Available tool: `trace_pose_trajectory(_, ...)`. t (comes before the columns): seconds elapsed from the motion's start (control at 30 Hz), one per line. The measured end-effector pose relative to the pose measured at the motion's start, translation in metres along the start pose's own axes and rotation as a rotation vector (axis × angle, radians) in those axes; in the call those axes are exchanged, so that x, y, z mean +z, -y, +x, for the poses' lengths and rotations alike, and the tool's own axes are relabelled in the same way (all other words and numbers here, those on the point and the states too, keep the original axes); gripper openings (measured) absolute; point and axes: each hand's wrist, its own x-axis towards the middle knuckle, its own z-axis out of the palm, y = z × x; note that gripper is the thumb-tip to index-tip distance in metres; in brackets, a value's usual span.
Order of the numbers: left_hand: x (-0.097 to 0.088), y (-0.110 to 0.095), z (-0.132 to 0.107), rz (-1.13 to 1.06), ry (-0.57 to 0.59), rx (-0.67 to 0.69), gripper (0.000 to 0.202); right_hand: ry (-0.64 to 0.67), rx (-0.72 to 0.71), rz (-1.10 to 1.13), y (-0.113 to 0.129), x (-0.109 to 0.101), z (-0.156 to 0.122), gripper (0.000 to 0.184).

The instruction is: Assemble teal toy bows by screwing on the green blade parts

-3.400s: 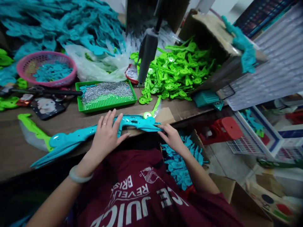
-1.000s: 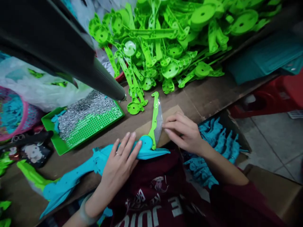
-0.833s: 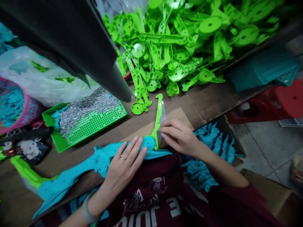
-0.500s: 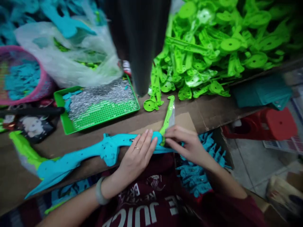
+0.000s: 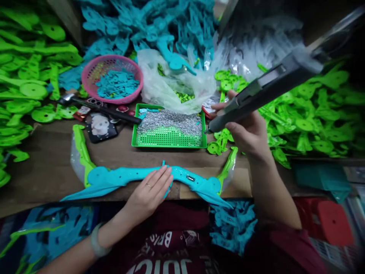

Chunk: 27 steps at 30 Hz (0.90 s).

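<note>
A long teal plastic bow-shaped part (image 5: 125, 177) lies along the table's front edge, with a green limb at its left end (image 5: 81, 150) and another at its right end (image 5: 228, 167). My left hand (image 5: 149, 190) rests flat on the middle of the teal part, fingers stretched out. My right hand (image 5: 246, 127) is raised above the table and wrapped round the grey hanging power screwdriver (image 5: 256, 91), whose tip points down-left toward the green tray (image 5: 168, 140) of small silver screws.
A pink basket (image 5: 112, 78) of teal pieces, a hammer (image 5: 97, 108), a clear plastic bag (image 5: 176, 83) and heaps of green parts (image 5: 308, 114) and teal parts (image 5: 148, 26) crowd the table. A box of teal parts (image 5: 230, 224) and a red stool (image 5: 327, 220) stand below right.
My right hand left the green limb at the teal part's right end and rose to grip the hanging screwdriver. My left hand slid left toward the part's middle. The view swung left.
</note>
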Motion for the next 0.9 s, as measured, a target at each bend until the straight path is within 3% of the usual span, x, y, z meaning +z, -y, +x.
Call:
trace_pose_trajectory(0.1, 0.011, -0.006, -0.003, 0.037, -0.021, -0.003, 0.047, -0.024, 0.015, 0.094, 0.002, 0.029, 0.023, 0.058)
trace_pose_trajectory(0.2, 0.016, -0.012, -0.006, -0.017, -0.118, -0.066, 0.044, -0.084, 0.0, 0.293, -0.002, 0.077, 0.04, 0.044)
trace_pose_trajectory(0.3, 0.018, -0.014, -0.009, -0.085, -0.219, -0.084, 0.039, -0.209, -0.052, 0.414, -0.016, 0.124, 0.05, 0.04)
trace_pose_trajectory(0.4, 0.015, -0.012, -0.01, -0.118, -0.26, -0.058, 0.038, -0.28, -0.061, 0.415, -0.031, 0.152, 0.053, 0.044)
trace_pose_trajectory(0.8, 0.01, -0.007, -0.007, -0.209, -0.294, -0.093, 0.038, -0.161, -0.134, 0.393, -0.05, 0.167, 0.055, 0.033)
trace_pose_trajectory(0.9, 0.009, -0.008, -0.007, -0.215, -0.303, -0.13, 0.036, -0.169, -0.113, 0.34, -0.044, 0.165, 0.057, 0.033)
